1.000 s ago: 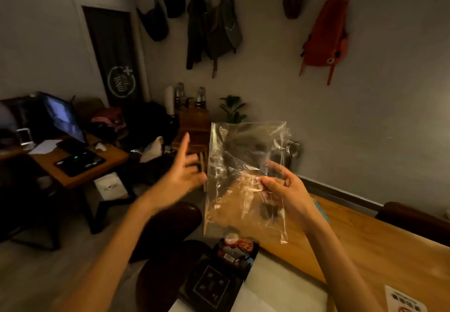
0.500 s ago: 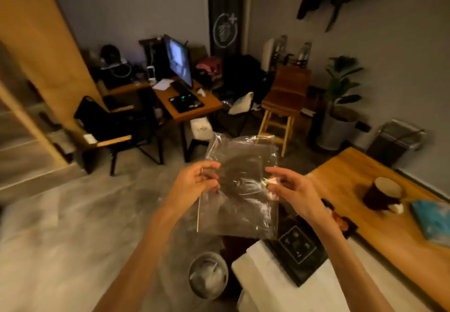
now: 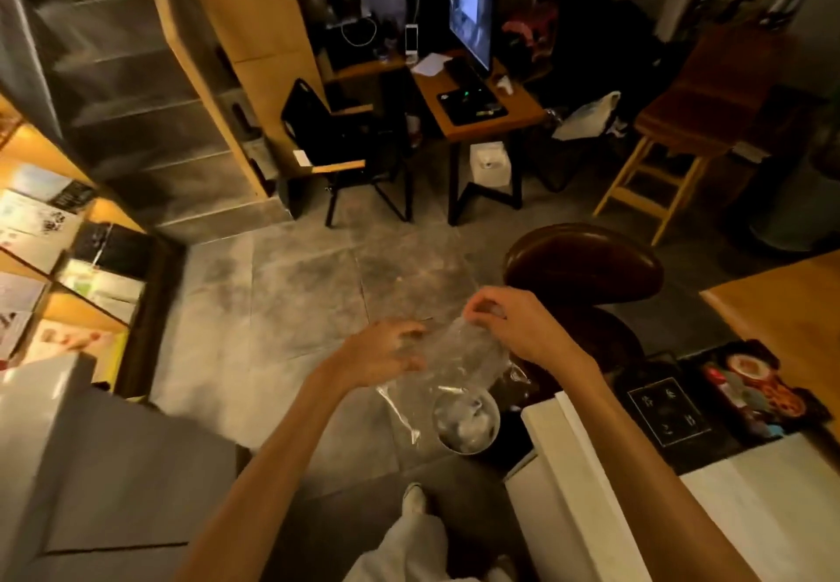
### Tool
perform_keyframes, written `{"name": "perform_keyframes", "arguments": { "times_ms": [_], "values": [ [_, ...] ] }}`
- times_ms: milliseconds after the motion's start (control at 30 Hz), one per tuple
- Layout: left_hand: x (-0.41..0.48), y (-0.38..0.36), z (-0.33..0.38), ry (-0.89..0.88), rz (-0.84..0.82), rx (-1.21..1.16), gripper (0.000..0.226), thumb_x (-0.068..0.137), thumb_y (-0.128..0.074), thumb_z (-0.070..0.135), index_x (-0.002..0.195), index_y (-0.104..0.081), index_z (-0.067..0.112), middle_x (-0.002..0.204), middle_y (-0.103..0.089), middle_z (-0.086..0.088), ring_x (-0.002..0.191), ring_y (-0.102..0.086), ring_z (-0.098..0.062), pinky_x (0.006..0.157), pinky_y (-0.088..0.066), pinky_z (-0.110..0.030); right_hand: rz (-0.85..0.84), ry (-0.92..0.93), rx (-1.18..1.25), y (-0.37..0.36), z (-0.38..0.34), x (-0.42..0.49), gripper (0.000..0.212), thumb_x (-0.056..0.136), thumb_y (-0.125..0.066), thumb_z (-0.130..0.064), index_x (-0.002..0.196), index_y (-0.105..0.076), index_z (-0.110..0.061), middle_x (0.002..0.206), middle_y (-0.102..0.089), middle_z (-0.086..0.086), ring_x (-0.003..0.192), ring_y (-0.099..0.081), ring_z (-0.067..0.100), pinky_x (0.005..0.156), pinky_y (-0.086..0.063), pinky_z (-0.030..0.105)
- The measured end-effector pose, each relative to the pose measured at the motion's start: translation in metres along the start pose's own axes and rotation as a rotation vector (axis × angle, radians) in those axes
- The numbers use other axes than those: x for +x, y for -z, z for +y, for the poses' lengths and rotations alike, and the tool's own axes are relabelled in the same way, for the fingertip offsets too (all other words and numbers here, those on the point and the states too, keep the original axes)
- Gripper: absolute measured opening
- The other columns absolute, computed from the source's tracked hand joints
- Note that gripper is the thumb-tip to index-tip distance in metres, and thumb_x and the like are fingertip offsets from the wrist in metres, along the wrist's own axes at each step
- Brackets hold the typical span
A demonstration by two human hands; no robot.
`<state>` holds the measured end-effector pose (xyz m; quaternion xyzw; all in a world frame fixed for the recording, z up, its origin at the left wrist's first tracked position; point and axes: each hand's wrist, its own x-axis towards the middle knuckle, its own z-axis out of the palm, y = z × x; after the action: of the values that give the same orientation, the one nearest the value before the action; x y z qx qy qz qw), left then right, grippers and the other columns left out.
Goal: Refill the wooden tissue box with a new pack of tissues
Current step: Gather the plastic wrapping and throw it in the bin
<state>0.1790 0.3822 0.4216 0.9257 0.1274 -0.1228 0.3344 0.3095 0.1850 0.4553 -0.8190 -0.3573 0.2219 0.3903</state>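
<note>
Both my hands hold a clear, empty plastic wrapper [image 3: 447, 361] out over the floor. My left hand [image 3: 386, 352] grips its left side with curled fingers. My right hand [image 3: 509, 325] pinches its top edge from above. The wrapper is crumpled between them, and its lower end hangs down over a small round metal bin [image 3: 466, 422] that stands on the floor directly below. The wooden tissue box and the new tissue pack are out of view.
A dark round stool [image 3: 584, 263] stands just right of my hands. The wooden table's corner [image 3: 782, 309] and a dark menu card [image 3: 672, 409] lie to the right, a white counter [image 3: 591, 490] below. A shelf [image 3: 54, 254] fills the left; a desk with monitor [image 3: 472, 13] is farther back.
The view has swung down and left, from wall to floor. My left hand took hold of the wrapper, then both hands lowered and crumpled it above the bin.
</note>
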Motion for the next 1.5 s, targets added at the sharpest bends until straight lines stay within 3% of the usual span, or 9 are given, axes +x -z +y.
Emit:
{"name": "perform_keyframes", "arguments": {
  "times_ms": [167, 267, 400, 567, 967, 1133, 1267, 1367, 1500],
  "values": [
    [0.008, 0.019, -0.026, 0.029, 0.065, -0.671, 0.023, 0.092, -0.063, 0.0, 0.115, -0.062, -0.002, 0.106, -0.073, -0.017, 0.096, -0.07, -0.033, 0.083, -0.058, -0.038, 0.165, 0.05, -0.214, -0.011, -0.038, 0.037, 0.082, 0.084, -0.065, -0.055, 0.151, -0.021, -0.04, 0.16, -0.024, 0.001, 0.148, -0.014, 0.022, 0.121, -0.012, 0.048],
    [0.015, 0.03, -0.058, 0.022, 0.09, -1.065, 0.027, 0.092, -0.056, -0.006, 0.119, -0.058, -0.002, 0.108, -0.068, -0.025, 0.099, -0.065, -0.04, 0.079, -0.06, -0.037, 0.269, -0.111, 0.074, -0.034, -0.04, 0.035, 0.118, 0.069, -0.07, -0.069, 0.146, 0.016, -0.05, 0.164, 0.011, -0.002, 0.15, 0.01, 0.02, 0.117, -0.004, 0.046],
    [0.026, 0.048, -0.1, -0.021, -0.152, -1.384, 0.05, 0.09, -0.054, -0.006, 0.139, -0.046, 0.002, 0.106, -0.067, -0.009, 0.102, -0.064, -0.033, 0.095, -0.051, -0.054, 0.178, -0.383, 0.737, -0.094, -0.021, 0.053, 0.106, 0.076, -0.079, -0.046, 0.152, -0.005, -0.046, 0.149, -0.044, -0.003, 0.14, -0.035, 0.014, 0.117, -0.029, 0.046],
    [0.05, 0.062, -0.147, 0.122, -0.261, -1.306, 0.026, 0.096, -0.051, -0.002, 0.121, -0.057, 0.0, 0.093, -0.07, -0.008, 0.076, -0.069, -0.015, 0.063, -0.057, -0.025, 0.208, -0.558, 0.931, -0.141, -0.005, 0.089, 0.063, 0.07, -0.083, -0.041, 0.109, -0.059, 0.002, 0.123, -0.066, 0.02, 0.108, -0.062, 0.028, 0.089, -0.043, 0.041],
    [0.097, 0.026, -0.207, 0.182, -0.381, -1.009, 0.032, 0.093, -0.06, -0.001, 0.122, -0.062, 0.01, 0.114, -0.071, -0.022, 0.101, -0.071, -0.029, 0.083, -0.06, -0.032, 0.023, -0.701, 0.762, -0.155, 0.037, 0.096, 0.042, 0.076, -0.079, -0.031, 0.111, -0.071, -0.009, 0.11, -0.07, 0.022, 0.096, -0.063, 0.03, 0.089, -0.048, 0.043],
    [0.126, -0.027, -0.225, 0.175, -0.261, -1.067, 0.037, 0.091, -0.05, -0.014, 0.1, -0.077, 0.008, 0.099, -0.076, -0.011, 0.09, -0.072, -0.02, 0.086, -0.059, -0.03, 0.119, -0.693, 0.803, -0.185, 0.093, 0.106, 0.025, 0.088, -0.063, 0.002, 0.113, -0.07, 0.001, 0.089, -0.077, 0.001, 0.083, -0.072, 0.014, 0.068, -0.053, 0.018],
    [0.165, -0.085, -0.257, 0.139, -0.227, -0.92, 0.044, 0.074, -0.044, -0.03, 0.085, -0.075, -0.001, 0.091, -0.075, -0.006, 0.089, -0.07, -0.016, 0.08, -0.055, -0.023, -0.086, -0.737, 0.857, -0.213, 0.169, 0.119, 0.037, 0.094, -0.048, 0.004, 0.116, -0.072, -0.013, 0.121, -0.07, 0.007, 0.12, -0.061, 0.028, 0.101, -0.05, 0.035],
    [0.203, -0.138, -0.285, 0.052, -0.255, -0.84, 0.021, 0.071, -0.06, -0.006, 0.071, -0.077, 0.005, 0.098, -0.07, -0.014, 0.095, -0.066, -0.029, 0.085, -0.055, -0.034, -0.265, -0.827, 1.088, -0.235, 0.228, 0.13, 0.054, 0.086, -0.058, -0.027, 0.14, -0.052, -0.016, 0.134, -0.061, 0.015, 0.126, -0.056, 0.029, 0.102, -0.046, 0.035],
    [0.255, -0.225, -0.314, -0.034, -0.336, -0.734, 0.04, 0.069, -0.047, -0.023, 0.072, -0.076, 0.005, 0.105, -0.068, -0.023, 0.094, -0.065, -0.037, 0.083, -0.055, -0.046, -0.426, -0.826, 0.527, -0.295, 0.314, 0.155, 0.05, 0.074, -0.078, -0.047, 0.12, -0.066, -0.029, 0.11, -0.073, -0.003, 0.106, -0.068, 0.017, 0.096, -0.053, 0.038]
  ]
}}
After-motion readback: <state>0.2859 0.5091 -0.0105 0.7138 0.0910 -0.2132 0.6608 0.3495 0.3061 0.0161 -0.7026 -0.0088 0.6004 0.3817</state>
